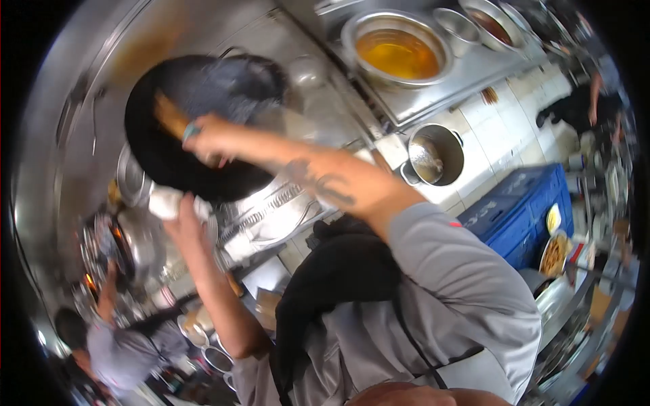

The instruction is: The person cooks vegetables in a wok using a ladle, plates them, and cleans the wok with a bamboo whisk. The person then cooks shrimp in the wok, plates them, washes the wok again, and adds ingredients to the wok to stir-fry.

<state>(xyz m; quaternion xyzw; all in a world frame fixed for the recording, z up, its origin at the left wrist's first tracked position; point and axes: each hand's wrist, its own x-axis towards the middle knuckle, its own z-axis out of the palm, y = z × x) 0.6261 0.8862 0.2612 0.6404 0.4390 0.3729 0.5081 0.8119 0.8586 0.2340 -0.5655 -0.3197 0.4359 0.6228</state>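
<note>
A large black wok (152,152) is tilted at the upper left, with blurred water or steam near its upper part. My right hand (206,141) is closed around a bamboo brush (170,116), whose bristle end lies over the wok's inside. At the wok's near lower edge, my left hand (184,215) grips a folded white cloth (166,203). Whether the cloth wraps the wok's rim or handle is hard to make out.
A steel basin of yellow liquid (399,54) stands on the counter at the top. A pot (437,155) sits on the tiled floor beside a blue crate (518,216). A co-worker (128,352) works at a stove with flames, lower left. Another person is at the right.
</note>
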